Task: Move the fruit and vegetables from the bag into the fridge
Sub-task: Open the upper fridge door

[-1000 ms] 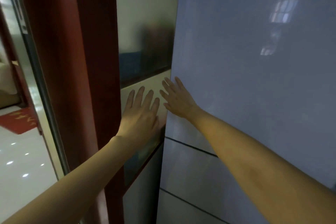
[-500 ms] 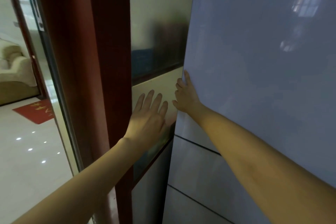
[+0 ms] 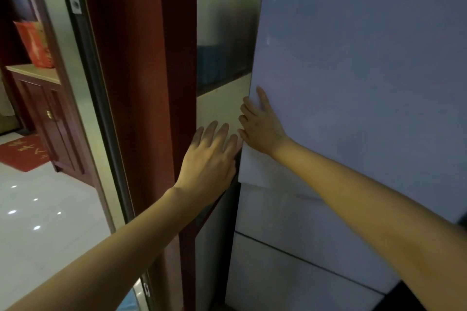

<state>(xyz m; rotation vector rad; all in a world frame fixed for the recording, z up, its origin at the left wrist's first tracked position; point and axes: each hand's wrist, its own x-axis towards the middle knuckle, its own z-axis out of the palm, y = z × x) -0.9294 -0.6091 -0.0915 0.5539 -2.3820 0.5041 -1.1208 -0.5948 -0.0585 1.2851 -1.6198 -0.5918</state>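
Filling the frame from twelve to four o'clock, the fridge [image 3: 353, 83] stands tall with its pale, glossy upper door slightly proud of the lower panel [image 3: 290, 222] at the left edge. A second ago that door lay flush and the right hand was flat on its face; now the door's edge has lifted away, so the opening step looks under way, though no shelf or drawer inside shows yet. The red-brown door frame [image 3: 141, 83] runs from eleven to six o'clock. The right hand [image 3: 262, 126] hooks its curled fingers round the door's left edge, holding it. The left hand [image 3: 209, 156], just beside it at centre, hangs with fingers loosely spread, holding nothing. Neither the bag nor any fruit or vegetables are in view, so the produce has yet to be brought.
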